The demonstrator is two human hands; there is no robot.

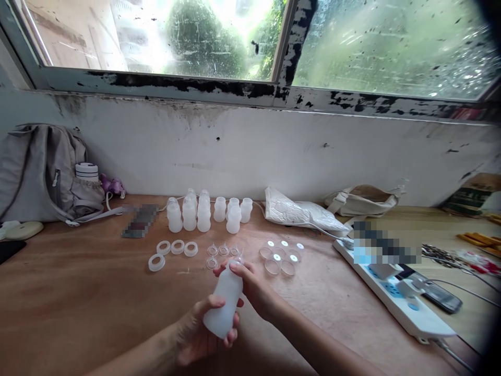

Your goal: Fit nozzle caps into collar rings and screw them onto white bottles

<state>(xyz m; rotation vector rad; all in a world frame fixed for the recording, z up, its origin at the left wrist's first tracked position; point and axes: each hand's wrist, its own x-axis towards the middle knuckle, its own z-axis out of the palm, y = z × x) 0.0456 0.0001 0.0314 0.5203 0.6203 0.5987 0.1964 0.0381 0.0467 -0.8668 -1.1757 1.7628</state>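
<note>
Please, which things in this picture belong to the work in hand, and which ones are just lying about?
Likely part of the work:
held bottle, in the left hand and right hand
standing white bottles
pale rings
small clear peaked pieces
clear round cups

Likely just lying about:
backpack
white plastic packet
beige bag
power strip
phone

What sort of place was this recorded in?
Probably a makeshift indoor workspace: bottles stand in groups, loose rings are laid out nearer the person, and a power strip lies to the right.
</note>
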